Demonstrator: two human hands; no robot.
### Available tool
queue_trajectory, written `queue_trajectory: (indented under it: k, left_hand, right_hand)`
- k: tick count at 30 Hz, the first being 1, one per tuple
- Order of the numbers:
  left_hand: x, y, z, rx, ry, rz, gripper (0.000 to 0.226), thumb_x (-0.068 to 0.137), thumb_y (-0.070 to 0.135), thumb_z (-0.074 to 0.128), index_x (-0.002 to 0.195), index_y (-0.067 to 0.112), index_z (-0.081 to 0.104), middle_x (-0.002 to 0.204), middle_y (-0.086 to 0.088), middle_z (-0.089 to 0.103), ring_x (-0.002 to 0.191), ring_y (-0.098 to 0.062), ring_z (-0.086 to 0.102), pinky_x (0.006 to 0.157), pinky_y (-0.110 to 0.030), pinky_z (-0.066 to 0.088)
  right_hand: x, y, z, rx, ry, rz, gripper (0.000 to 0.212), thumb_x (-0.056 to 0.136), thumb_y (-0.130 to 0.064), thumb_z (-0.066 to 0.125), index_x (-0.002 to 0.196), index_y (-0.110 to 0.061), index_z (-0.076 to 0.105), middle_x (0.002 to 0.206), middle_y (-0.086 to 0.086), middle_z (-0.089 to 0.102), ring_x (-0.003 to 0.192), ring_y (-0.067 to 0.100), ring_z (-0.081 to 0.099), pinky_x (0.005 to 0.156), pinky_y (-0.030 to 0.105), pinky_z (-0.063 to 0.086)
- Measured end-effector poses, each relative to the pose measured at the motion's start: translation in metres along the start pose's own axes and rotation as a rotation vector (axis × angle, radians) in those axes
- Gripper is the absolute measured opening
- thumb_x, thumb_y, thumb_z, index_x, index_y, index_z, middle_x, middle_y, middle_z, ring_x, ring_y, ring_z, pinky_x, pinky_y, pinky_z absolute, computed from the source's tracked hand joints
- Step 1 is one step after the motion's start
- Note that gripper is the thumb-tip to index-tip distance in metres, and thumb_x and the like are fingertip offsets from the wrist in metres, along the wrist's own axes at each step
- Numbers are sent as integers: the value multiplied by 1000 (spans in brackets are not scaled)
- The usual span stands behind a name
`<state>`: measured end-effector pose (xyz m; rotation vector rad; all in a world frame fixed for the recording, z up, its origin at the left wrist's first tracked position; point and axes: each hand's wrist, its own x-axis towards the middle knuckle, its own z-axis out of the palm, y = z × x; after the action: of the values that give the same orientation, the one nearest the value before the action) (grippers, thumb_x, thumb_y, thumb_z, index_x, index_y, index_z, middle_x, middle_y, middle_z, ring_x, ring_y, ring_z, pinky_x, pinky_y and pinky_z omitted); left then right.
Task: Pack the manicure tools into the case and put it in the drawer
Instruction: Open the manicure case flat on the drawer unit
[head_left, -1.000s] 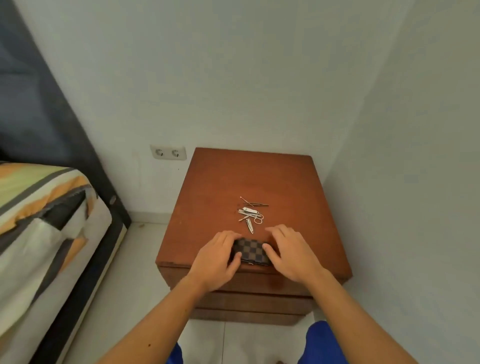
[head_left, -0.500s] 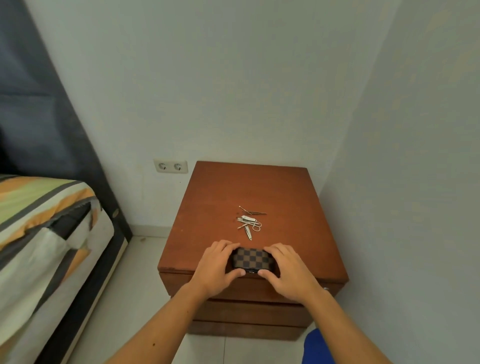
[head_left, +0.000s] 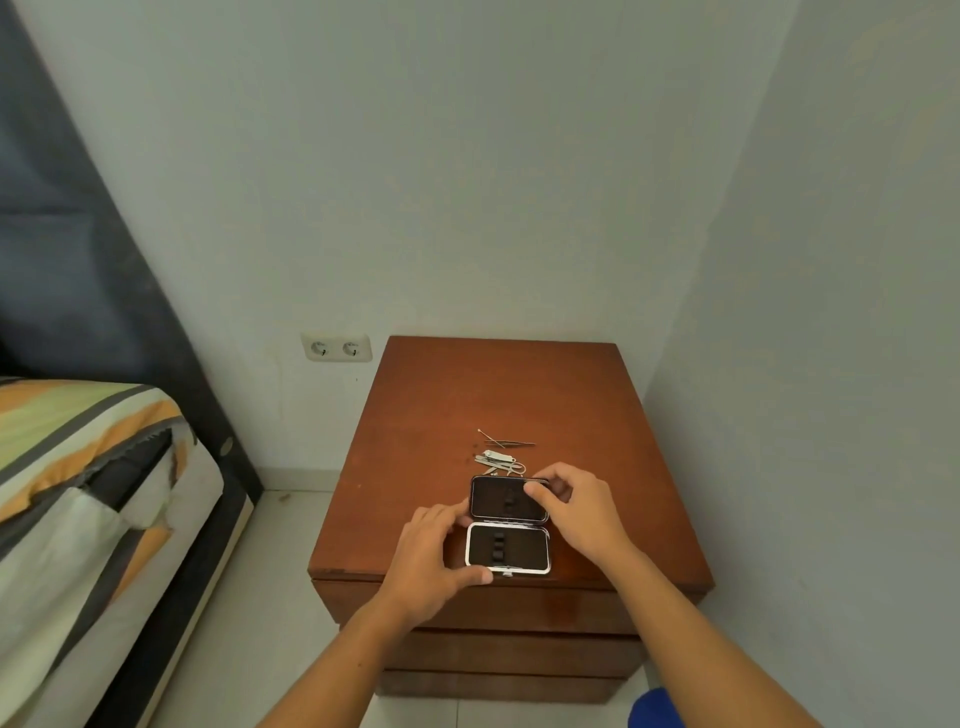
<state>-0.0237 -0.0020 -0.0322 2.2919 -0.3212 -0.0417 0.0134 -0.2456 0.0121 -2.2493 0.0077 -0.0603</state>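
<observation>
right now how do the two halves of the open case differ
The far half is tipped up, pinched at its corner by the right hand; the near half lies flat on the nightstand, steadied by the left hand. The near half's rim looks brighter. Both have dark lining with small loops and hold no tools.

The open case (head_left: 508, 527) lies on the nightstand (head_left: 441, 415), tools (head_left: 501, 457) behind it.
</observation>
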Motion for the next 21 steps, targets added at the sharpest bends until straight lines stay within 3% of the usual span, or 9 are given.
queue_trajectory:
  k: [6,10,13,16,21]
  left_hand:
    - [-2,-3,-2,9,24,7,69,72,38,97,129,42,59,116,31,57,114,7,47,95,-18,43]
    - [-4,-12,-6,69,19,92,41,78,50,89,116,38,77,121,30,65,121,8,49,94,-14,44]
    - [-4,-14,-9,122,24,132,36,86,48,84,119,37,78,122,30,67,121,8,49,92,-13,44]
    - [-2,-13,-14,172,21,156,34,91,45,79,124,38,76,126,31,67,118,3,50,89,-20,50]
    - [7,-11,-23,290,22,233,36,97,45,72,131,33,75,129,25,70,115,-3,50,89,-23,51]
  right_hand:
    - [6,6,-1,-37,-36,14,7,96,-27,73,100,-26,78,90,-9,72,81,5,60,66,17,42]
    - [0,10,-14,-116,-77,18,7,94,-24,75,100,-28,77,91,-7,68,81,8,59,72,22,42]
    - [-15,17,-25,-75,-151,-11,22,90,-17,79,105,-33,74,79,-11,66,67,2,57,65,16,46]
    - [-31,28,-29,-77,-179,-15,31,86,-20,83,110,-35,72,80,-4,69,65,3,55,69,29,55]
    - [-56,34,-27,-61,-215,1,60,86,-29,83,141,-37,60,82,-9,63,68,4,55,69,22,51]
